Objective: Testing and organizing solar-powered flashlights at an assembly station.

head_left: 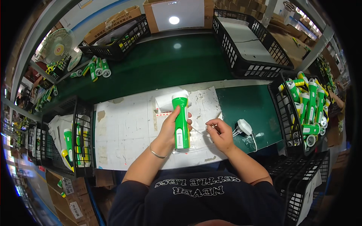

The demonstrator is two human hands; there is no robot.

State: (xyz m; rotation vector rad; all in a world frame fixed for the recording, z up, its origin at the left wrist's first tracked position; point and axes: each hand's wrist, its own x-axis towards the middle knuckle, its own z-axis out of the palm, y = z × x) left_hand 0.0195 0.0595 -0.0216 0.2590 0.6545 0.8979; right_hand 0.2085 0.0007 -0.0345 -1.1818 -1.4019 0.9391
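Note:
My left hand point(167, 131) is wrapped round a green flashlight point(181, 126) with a white head, its lens end pointing away from me. The thumb lies along the flashlight's upper body. To the right, my right hand point(221, 135) pinches a thin white cable point(198, 131) that runs toward the flashlight's side; whether its end is plugged in is hidden by the fingers. A white round device point(244, 126) with cords lies on the table beyond my right hand. Past the flashlight's head is a white roll or paper piece point(164, 104) with a red-marked strip.
Flashlights fill a black crate point(281, 109) at right; more stand in another crate point(85, 141) at left. Several lie at the back left point(98, 69). A paper-lined crate point(260, 69) sits far right. A bright spot point(174, 20) shows on the white board behind the table.

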